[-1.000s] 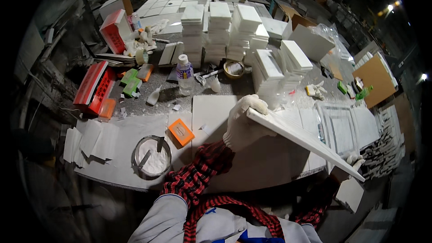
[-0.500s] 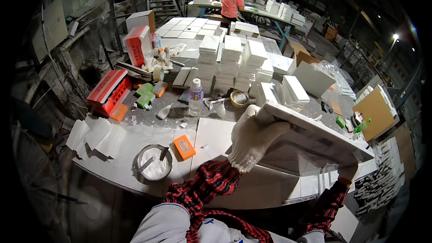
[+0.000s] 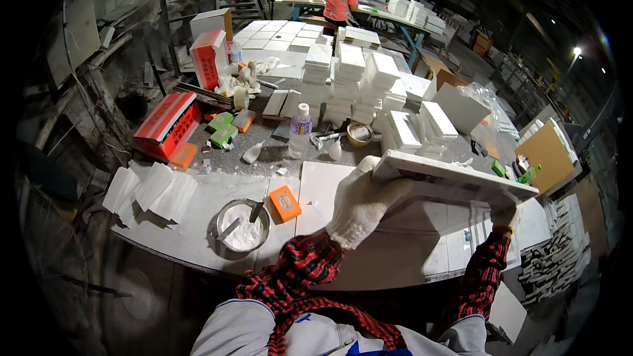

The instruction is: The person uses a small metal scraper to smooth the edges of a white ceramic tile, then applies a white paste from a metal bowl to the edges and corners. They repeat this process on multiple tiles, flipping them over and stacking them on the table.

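Observation:
A large white slab hangs lifted and nearly level above the white workbench. My left hand, in a white knit glove, grips its near left corner from below. On the far right, my right hand, also gloved, holds the slab's right end; most of that hand is hidden under the slab. Both sleeves are red plaid.
A metal bowl of white powder and an orange block sit left of my left hand. A plastic bottle, tape roll, red boxes and stacks of white tiles lie beyond. Another person works at a far table.
The slab has swung from a steep tilt, its right end low, to almost level and higher. My right hand has risen with its end. My view has tipped up toward the far tables.

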The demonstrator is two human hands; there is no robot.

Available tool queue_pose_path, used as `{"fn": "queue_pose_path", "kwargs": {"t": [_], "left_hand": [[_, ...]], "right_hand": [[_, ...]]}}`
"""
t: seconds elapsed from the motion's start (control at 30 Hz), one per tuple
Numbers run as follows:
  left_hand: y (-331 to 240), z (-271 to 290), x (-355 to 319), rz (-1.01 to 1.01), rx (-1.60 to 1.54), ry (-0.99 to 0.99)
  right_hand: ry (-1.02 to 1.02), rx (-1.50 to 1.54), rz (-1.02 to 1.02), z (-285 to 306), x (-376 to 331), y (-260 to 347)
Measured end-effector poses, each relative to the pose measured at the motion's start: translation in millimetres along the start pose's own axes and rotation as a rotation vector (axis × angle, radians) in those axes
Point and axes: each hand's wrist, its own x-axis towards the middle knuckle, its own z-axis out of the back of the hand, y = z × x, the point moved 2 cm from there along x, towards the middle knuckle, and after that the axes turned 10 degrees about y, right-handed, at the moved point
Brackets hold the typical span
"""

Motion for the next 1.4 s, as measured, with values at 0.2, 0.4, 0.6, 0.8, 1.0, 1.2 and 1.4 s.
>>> {"fn": "queue_pose_path", "kwargs": {"t": [0.2, 0.4, 0.6, 0.8, 1.0, 1.2, 1.4], "left_hand": [[2.6, 10.6, 18.3, -0.087, -0.414, 0.327], [15.1, 2.0, 20.4, -0.059, -0.505, 0.414], [-3.4, 17.3, 21.5, -0.080, -0.329, 0.337], [-3.9, 17.0, 23.2, -0.114, -0.250, 0.360], [-3.1, 17.6, 23.0, -0.164, -0.219, 0.313], [6.3, 16.5, 24.6, -0.155, -0.255, 0.344], [-0.6, 18.3, 24.4, -0.100, -0.215, 0.333]], "right_hand": [[-0.534, -0.581, -0.387, 47.9, -8.7, 36.9], [-0.778, 0.578, -0.408, 42.2, 9.2, 266.4], [-0.104, 0.616, -0.503, -24.4, 46.3, 452.5], [0.145, 0.604, -0.660, -47.1, 73.1, 480.5], [0.115, 0.555, -0.703, -53.8, 76.5, 498.3], [0.180, 0.516, -0.677, -65.6, 78.1, 520.3], [-0.001, 0.504, -0.622, -57.3, 77.3, 494.9]]}}
